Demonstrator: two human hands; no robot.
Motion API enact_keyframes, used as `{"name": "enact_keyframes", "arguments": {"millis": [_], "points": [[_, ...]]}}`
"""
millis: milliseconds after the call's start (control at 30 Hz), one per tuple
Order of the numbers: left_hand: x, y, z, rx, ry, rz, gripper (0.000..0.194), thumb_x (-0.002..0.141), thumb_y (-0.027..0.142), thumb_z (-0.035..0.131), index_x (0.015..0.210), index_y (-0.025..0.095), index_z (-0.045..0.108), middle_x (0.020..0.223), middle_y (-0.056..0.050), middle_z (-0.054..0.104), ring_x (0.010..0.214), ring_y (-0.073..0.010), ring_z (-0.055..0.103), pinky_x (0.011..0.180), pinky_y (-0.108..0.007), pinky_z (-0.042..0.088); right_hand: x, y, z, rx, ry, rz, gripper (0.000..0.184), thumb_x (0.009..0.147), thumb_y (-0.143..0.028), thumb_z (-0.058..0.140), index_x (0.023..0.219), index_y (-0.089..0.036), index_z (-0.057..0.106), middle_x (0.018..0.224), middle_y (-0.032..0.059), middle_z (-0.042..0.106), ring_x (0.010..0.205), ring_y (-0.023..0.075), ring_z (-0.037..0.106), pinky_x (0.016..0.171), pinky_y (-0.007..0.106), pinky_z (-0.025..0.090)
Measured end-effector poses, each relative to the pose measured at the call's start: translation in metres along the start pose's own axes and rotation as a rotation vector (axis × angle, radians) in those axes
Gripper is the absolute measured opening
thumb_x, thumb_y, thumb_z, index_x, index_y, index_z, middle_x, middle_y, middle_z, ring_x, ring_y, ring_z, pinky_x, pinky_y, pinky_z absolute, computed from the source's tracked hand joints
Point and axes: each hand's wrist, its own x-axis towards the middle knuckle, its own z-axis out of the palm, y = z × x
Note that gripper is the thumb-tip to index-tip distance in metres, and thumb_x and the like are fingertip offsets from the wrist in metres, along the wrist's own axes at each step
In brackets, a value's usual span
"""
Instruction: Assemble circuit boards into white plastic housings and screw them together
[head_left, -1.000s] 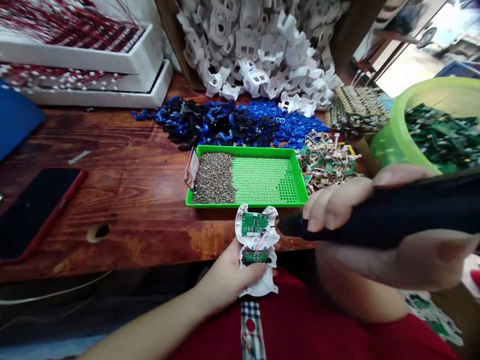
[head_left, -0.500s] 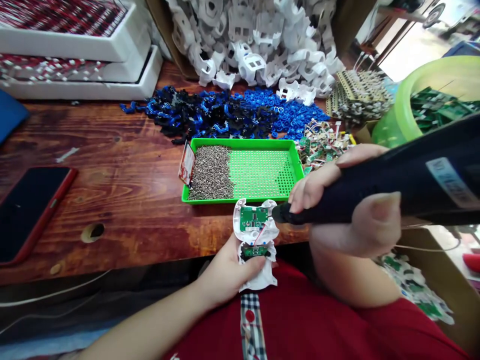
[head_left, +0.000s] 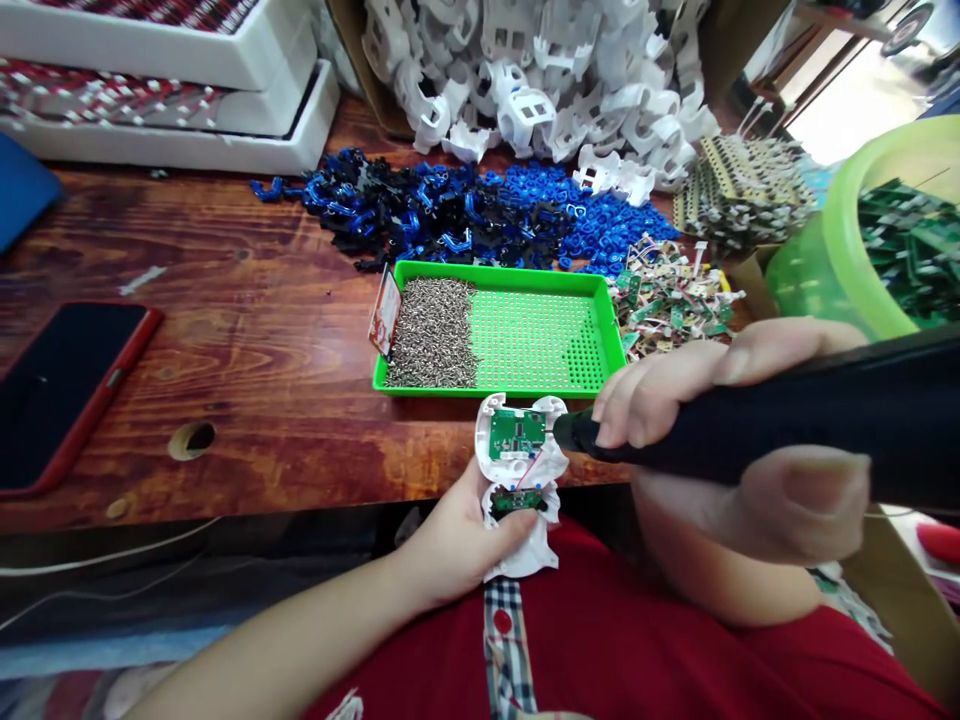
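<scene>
My left hand (head_left: 469, 530) is closed around a white plastic controller shell (head_left: 534, 552), thumb across its lower half, at the table's front edge. In the shell's upper half sits a green circuit board (head_left: 517, 434), with a second, smaller board (head_left: 517, 499) below it and a thin red wire between. My right hand (head_left: 675, 400) grips a black electric screwdriver (head_left: 780, 410), its thumb underneath. The screwdriver's tip points left and meets the right side of the upper shell half. Whether a screw is at the tip cannot be made out.
Beyond the shell lies a green tray (head_left: 499, 391) with many small screws (head_left: 431, 335). Behind are blue and black plastic parts (head_left: 450, 215), white shells (head_left: 517, 110) and small wired boards (head_left: 667, 295). A yellow-green tub (head_left: 840, 250) stands right; a phone (head_left: 67, 385) and foam trays (head_left: 300, 140) are left.
The view has shifted slightly, so most things on the table appear further right and higher. Both hands keep their holds, with the screwdriver tip still at the shell's right side.
</scene>
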Motion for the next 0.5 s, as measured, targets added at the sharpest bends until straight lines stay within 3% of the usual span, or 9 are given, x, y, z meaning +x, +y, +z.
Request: {"name": "enact_keyframes", "arguments": {"millis": [100, 233, 333, 500], "points": [[0.001, -0.001, 0.0, 0.045, 0.025, 0.03, 0.053, 0.076, 0.032, 0.066, 0.122, 0.016, 0.046, 0.12, -0.012, 0.06, 0.11, -0.0254, 0.056, 0.095, -0.035, 0.041, -0.001, 0.001, -0.002, 0.009, -0.023, -0.034, 0.019, 0.077, -0.03, 0.059, 0.089, -0.018, 0.051, 0.061, 0.0023, 0.054, 0.049, 0.0173, 0.057, 0.045, 0.035, 0.049], [0.002, 0.0, 0.001, 0.046, 0.017, 0.034, 0.054, 0.076, 0.031, 0.066, 0.123, 0.015, 0.045, 0.12, -0.013, 0.06, 0.112, -0.0266, 0.055, 0.097, -0.037, 0.039, -0.002, 0.002, 0.002, 0.006, 0.052, -0.057, 0.019, 0.075, -0.032, 0.06, 0.087, -0.019, 0.053, 0.057, 0.0006, 0.054, 0.046, 0.016, 0.055, 0.043, 0.034, 0.048], [0.001, 0.002, 0.002, 0.013, 0.011, 0.022, 0.056, 0.075, 0.03, 0.067, 0.123, 0.014, 0.045, 0.117, -0.014, 0.062, 0.112, -0.028, 0.055, 0.097, -0.039, 0.04, -0.003, 0.004, 0.008, -0.028, 0.142, -0.012, 0.023, 0.074, -0.04, 0.064, 0.081, -0.02, 0.054, 0.053, -0.001, 0.053, 0.042, 0.0151, 0.053, 0.04, 0.033, 0.046], [0.0, 0.003, 0.002, -0.054, 0.003, -0.036, 0.054, 0.074, 0.029, 0.068, 0.122, 0.015, 0.047, 0.119, -0.013, 0.061, 0.105, -0.0274, 0.059, 0.092, -0.037, 0.044, -0.001, 0.004, 0.004, -0.018, 0.156, -0.131, 0.035, 0.079, -0.054, 0.053, 0.09, -0.02, 0.057, 0.049, -0.0021, 0.05, 0.037, 0.0136, 0.048, 0.036, 0.03, 0.042]]}}
